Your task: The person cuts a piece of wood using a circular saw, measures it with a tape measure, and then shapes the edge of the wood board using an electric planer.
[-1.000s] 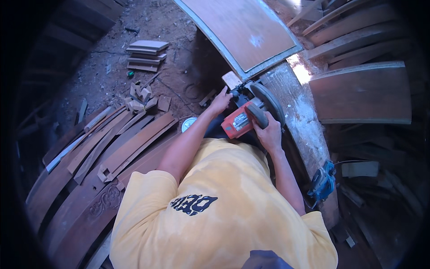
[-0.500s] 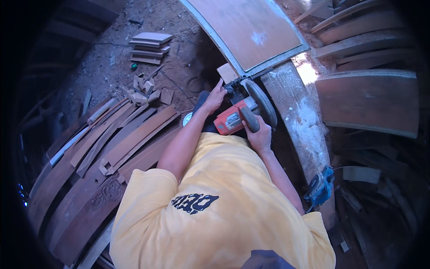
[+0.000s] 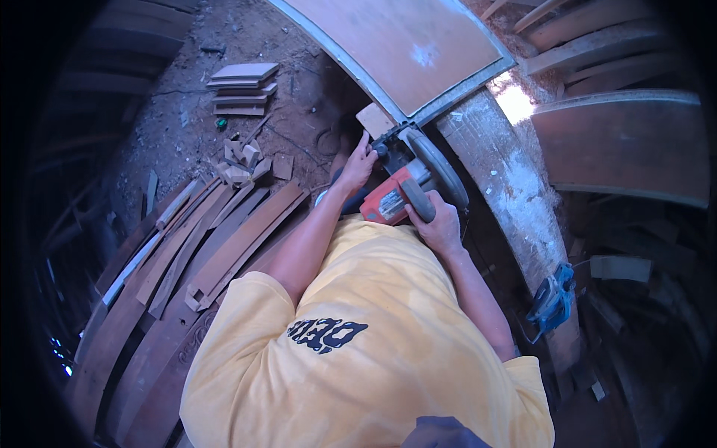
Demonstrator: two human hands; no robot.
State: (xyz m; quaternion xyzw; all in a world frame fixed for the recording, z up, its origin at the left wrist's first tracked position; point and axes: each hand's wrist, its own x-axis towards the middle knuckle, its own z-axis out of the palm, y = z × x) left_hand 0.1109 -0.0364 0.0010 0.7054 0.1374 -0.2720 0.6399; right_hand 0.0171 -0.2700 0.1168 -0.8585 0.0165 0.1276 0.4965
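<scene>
A circular saw (image 3: 388, 196) with a red motor housing and a round grey blade guard lies in front of my waist, against the near corner of a wood panel (image 3: 411, 56). My right hand (image 3: 442, 224) is wrapped round its dark rear handle. At the saw's front, my left hand (image 3: 358, 168) has its fingers closed by the black knob, one finger reaching toward a pale wood block (image 3: 375, 119). That block sits just beyond the saw, beside the panel's edge. The guard hides the blade and the contact with the wood.
A worn plank (image 3: 508, 179) runs along my right, with a blue power tool (image 3: 553, 299) on it. Long boards (image 3: 246, 239) are piled on my left, near wood offcuts (image 3: 243, 160). Stacked short boards (image 3: 243, 86) lie on the dirt floor. Another panel (image 3: 620, 145) leans at right.
The view has shifted slightly, so the side piles and the blue tool appear displaced. Both hands keep their places on the saw, which has barely moved against the panel's corner.
</scene>
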